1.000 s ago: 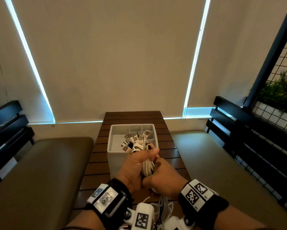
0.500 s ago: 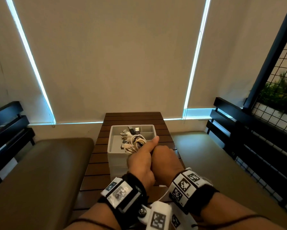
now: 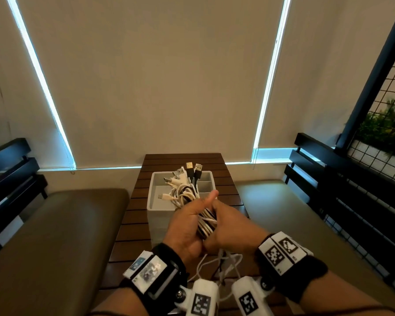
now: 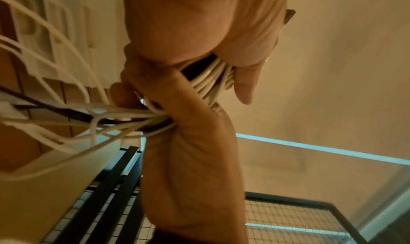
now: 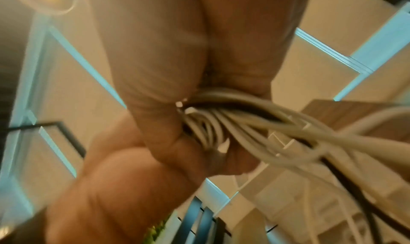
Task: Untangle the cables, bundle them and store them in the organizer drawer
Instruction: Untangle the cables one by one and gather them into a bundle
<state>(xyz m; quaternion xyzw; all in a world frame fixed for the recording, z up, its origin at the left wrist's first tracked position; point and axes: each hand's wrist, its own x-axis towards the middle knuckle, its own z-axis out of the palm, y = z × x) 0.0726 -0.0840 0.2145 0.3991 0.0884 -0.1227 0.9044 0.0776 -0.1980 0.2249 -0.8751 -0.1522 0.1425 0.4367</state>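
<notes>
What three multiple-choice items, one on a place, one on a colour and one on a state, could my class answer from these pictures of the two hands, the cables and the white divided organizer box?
1. Where does the white divided organizer box stand?
A. on the dark slatted wooden table
B. on the olive bench cushion
C. on the floor

2. What colours are the cords in the bunch of cables?
A. all red
B. mostly white, some black
C. all blue

3. How is the bunch held?
A. it lies loose in the box
B. one hand alone holds it
C. both hands grip it

Answers: 1 A, the box sits on the table's slats between the benches. 2 B, white cords dominate, with black ones among them. 3 C, the left hand and the right hand both close round the bunch in front of the box.
</notes>
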